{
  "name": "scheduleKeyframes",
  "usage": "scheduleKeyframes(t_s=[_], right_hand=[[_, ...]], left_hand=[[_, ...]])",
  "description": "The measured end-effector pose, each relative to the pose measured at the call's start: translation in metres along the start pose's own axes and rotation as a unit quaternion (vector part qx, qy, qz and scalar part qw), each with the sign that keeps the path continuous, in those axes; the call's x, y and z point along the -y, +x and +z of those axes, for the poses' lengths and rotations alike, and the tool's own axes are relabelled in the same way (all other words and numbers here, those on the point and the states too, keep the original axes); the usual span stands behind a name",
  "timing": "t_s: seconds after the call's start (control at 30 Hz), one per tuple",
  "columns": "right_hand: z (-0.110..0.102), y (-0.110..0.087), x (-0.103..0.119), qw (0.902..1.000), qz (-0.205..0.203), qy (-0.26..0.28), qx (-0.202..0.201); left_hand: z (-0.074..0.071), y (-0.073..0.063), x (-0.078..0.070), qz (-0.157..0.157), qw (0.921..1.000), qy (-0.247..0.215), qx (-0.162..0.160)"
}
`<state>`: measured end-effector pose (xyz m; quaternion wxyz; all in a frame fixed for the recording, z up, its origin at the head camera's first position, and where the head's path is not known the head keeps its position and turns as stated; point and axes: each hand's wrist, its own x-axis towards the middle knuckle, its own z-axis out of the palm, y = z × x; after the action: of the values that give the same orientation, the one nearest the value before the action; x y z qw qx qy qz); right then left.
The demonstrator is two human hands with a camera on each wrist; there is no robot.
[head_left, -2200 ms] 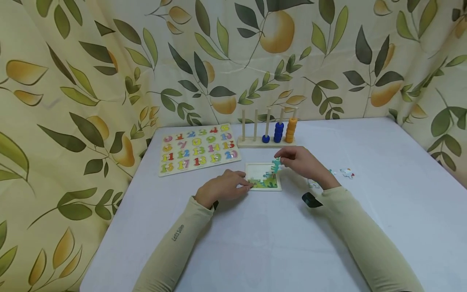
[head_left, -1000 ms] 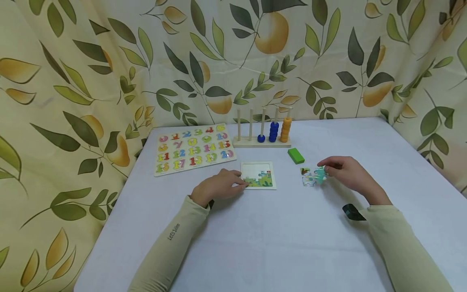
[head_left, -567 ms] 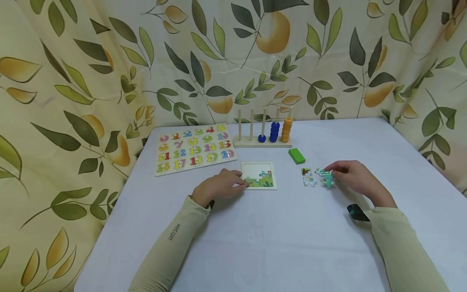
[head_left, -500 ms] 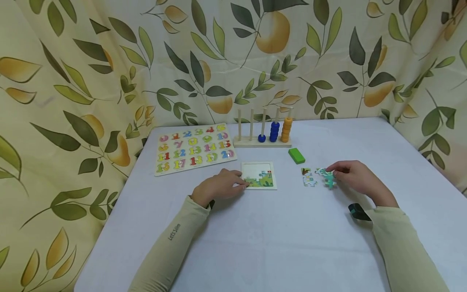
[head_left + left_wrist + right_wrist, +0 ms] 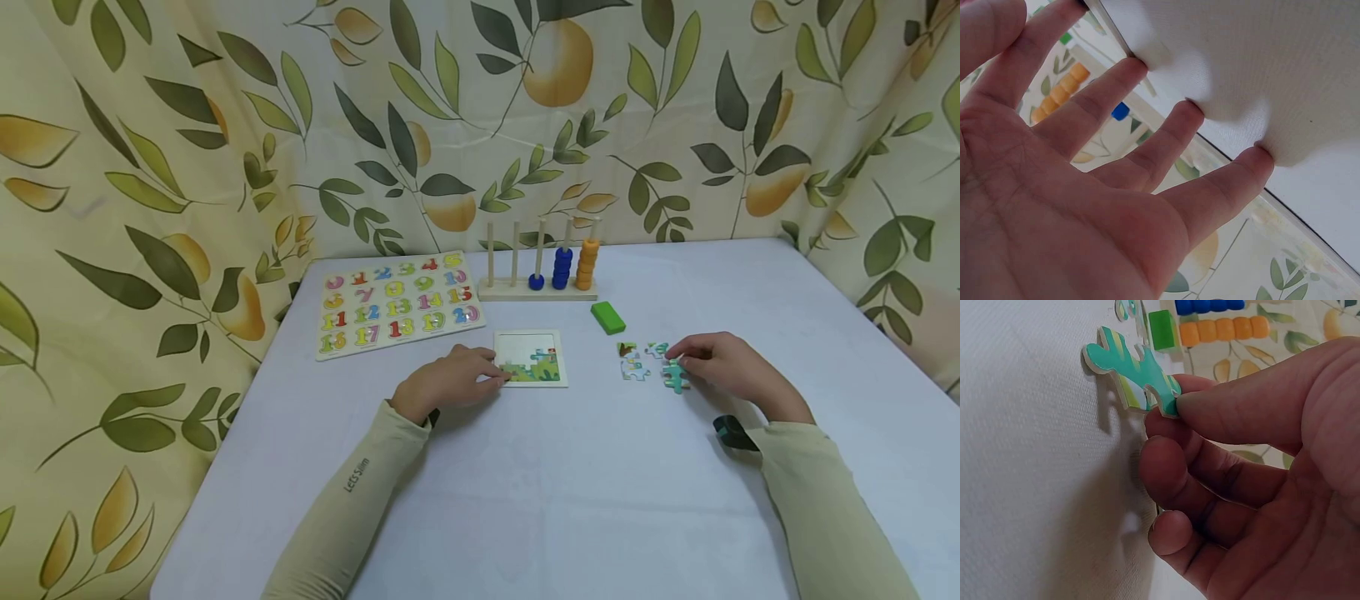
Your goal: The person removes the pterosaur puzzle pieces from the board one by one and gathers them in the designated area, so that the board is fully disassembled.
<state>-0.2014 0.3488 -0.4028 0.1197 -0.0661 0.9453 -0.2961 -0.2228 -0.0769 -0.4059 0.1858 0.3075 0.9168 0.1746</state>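
My right hand [image 5: 738, 375] pinches a teal jigsaw piece [image 5: 676, 377] between thumb and fingers, low over the table on the right. In the right wrist view the teal piece [image 5: 1132, 372] is tilted, one edge near the cloth, and the other fingers curl below. Several loose jigsaw pieces [image 5: 635, 368] lie just left of it. My left hand [image 5: 453, 383] rests at the left edge of a small white puzzle tray [image 5: 564, 367], whose lower part holds joined green and teal pieces [image 5: 536, 371]. The left wrist view shows the left fingers [image 5: 1166, 147] spread, fingertips on the white surface.
A green block [image 5: 607, 317] lies behind the loose pieces. At the back stands a wooden peg stand [image 5: 502, 289] with blue beads [image 5: 562, 268] and orange beads [image 5: 587, 265]. A number puzzle board [image 5: 401, 307] lies back left. A patterned curtain [image 5: 480, 125] borders the table.
My right hand has carried the teal piece from over the tray to the right, beside the loose pieces, then shifted it slightly further right and nearer me. My left hand has stayed at the tray.
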Motion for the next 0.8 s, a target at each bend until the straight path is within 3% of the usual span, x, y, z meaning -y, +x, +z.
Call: scheduleKeyframes(t_s=[0.8], right_hand=[[0.0027,-0.0009,0.0019,0.9987,0.031,0.009,-0.041]], left_hand=[[-0.0004,-0.0003,0.0011,0.006,1.0000,-0.003,-0.004]])
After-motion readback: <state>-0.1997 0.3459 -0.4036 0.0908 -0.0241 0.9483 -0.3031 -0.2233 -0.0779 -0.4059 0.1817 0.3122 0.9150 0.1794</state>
